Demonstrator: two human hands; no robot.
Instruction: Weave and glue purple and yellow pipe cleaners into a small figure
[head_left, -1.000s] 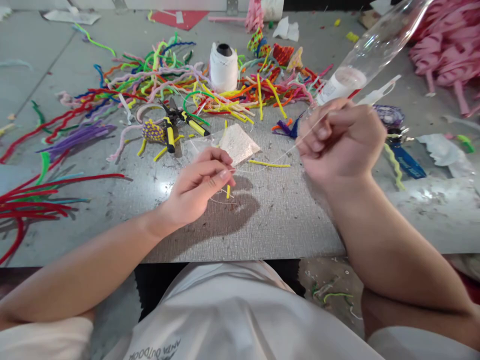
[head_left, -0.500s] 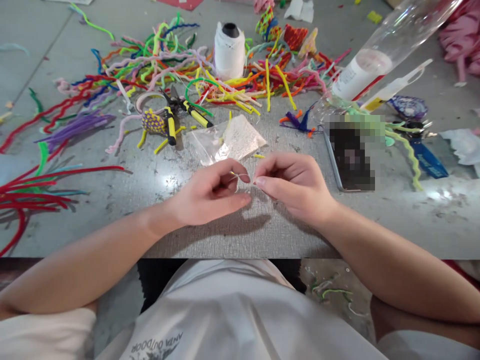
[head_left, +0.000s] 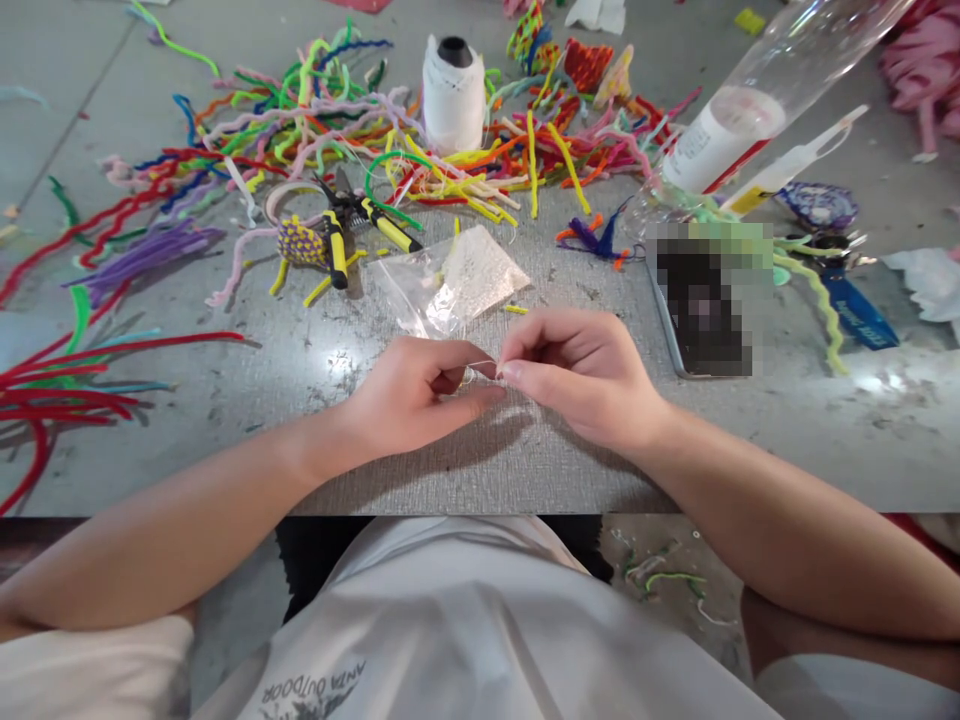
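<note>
Thin white thread point(head_left: 480, 366) runs between my two hands above the grey table point(head_left: 420, 485). My left hand point(head_left: 427, 390) is curled round part of the thread, its thumb and forefinger reaching toward the other hand. The thumb and forefinger of my right hand point(head_left: 581, 375) are pinched on the thread. My fingertips almost meet. Just beyond them lies a clear plastic bag point(head_left: 480, 280) with a pale beaded-looking content. Yellow-handled pliers point(head_left: 337, 250) rest to its left, beside a purple-and-yellow woven piece point(head_left: 300, 243).
A white thread spool point(head_left: 454, 105) stands amid tangled colourful fuzzy sticks point(head_left: 300, 130). On the right are a phone point(head_left: 701, 310), a clear bottle point(head_left: 750, 120), a white glue tube point(head_left: 795, 165) and a blue strap point(head_left: 859, 310). Red sticks point(head_left: 67, 385) lie at the left.
My left fingertips have come closer to my right ones, and the thread loop between them looks smaller. The view has shifted slightly.
</note>
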